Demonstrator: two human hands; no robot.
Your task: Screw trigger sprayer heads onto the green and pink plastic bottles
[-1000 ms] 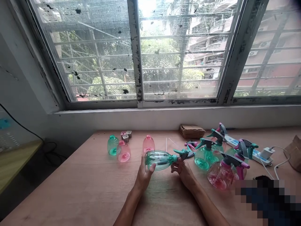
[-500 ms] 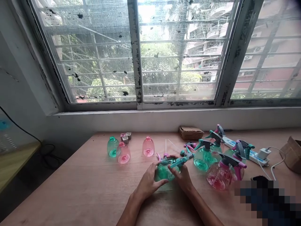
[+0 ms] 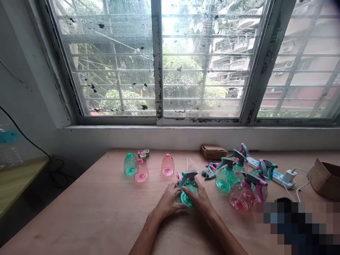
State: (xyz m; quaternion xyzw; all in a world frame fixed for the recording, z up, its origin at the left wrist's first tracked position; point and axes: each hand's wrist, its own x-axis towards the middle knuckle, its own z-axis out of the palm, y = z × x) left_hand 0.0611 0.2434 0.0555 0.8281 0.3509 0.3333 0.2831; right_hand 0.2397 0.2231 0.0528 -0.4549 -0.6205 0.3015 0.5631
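A green spray bottle (image 3: 186, 199) stands upright on the table between my hands, its grey and teal trigger head (image 3: 189, 174) pointing left. My left hand (image 3: 170, 199) curves around the left side of the bottle, thumb along the lower front. From the right, my right hand (image 3: 199, 198) grips the bottle, its fingers reaching across the upper body. Just behind it, a pink trigger part (image 3: 179, 176) is partly hidden. Loose trigger heads (image 3: 209, 174) lie to the right of the bottle.
Headless bottles stand to the left: a green one (image 3: 130, 164) and pink ones (image 3: 168, 165). Several assembled spray bottles, including a pink one (image 3: 242, 198), crowd the right. Beyond are a power strip (image 3: 281, 179), an open cardboard box (image 3: 325, 180) and a flat brown box (image 3: 213, 152).
The green spray bottle has turned from tilted, with its trigger head toward the right, to upright with the trigger pointing left. Both hands remain around it. The view has shifted slightly.
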